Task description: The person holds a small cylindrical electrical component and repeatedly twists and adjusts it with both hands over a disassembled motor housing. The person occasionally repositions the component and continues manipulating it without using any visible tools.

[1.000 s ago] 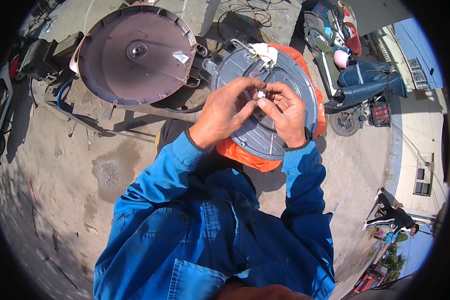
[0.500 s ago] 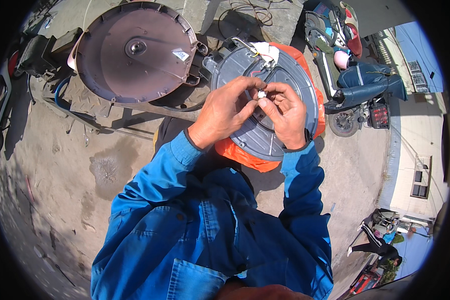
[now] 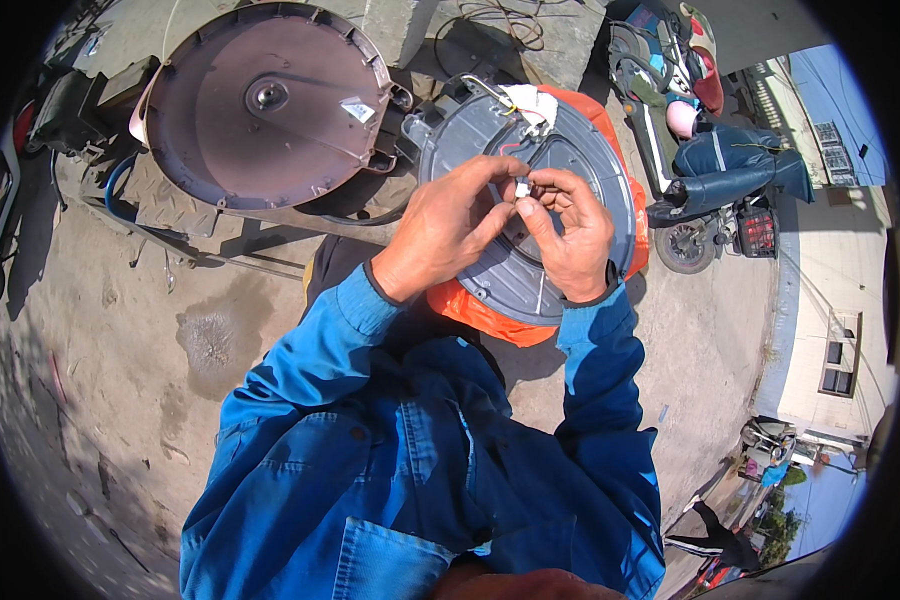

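- Between the fingertips of both hands sits a small white piece [image 3: 522,188]; left hand [image 3: 435,225] and right hand [image 3: 576,240] pinch it together.
- Beneath the grip lies a grey round cover [image 3: 510,284].
- Under that cover, orange plastic [image 3: 490,318] spreads.
- Left of the grip rests a brown round cover [image 3: 240,145].
- Farther right stands a scooter [image 3: 686,245].

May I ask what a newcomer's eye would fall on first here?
Probably the large round brown cover at upper left. Next might come the bright orange sheet under the round grey part at upper centre, over which the left hand and right hand hold a small white piece.
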### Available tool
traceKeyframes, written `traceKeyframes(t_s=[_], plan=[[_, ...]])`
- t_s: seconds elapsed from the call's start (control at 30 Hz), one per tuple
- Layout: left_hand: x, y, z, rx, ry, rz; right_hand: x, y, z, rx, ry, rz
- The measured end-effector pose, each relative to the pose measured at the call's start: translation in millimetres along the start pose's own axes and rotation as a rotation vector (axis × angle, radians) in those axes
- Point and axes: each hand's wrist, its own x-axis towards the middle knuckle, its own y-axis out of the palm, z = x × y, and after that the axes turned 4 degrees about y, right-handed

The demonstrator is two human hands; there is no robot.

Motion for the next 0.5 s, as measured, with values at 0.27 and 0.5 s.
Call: traceKeyframes(t_s=[0.27,0.5], plan=[[0.8,-0.4,0.2,0.0,0.007,0.006,-0.4,0.4,-3.8,0.063,0.025,0.003],[2.2,-1.5,-0.9,0.039,0.027,0.012,-0.9,-2.7,-0.5,-0.078,-0.01,0.005]])
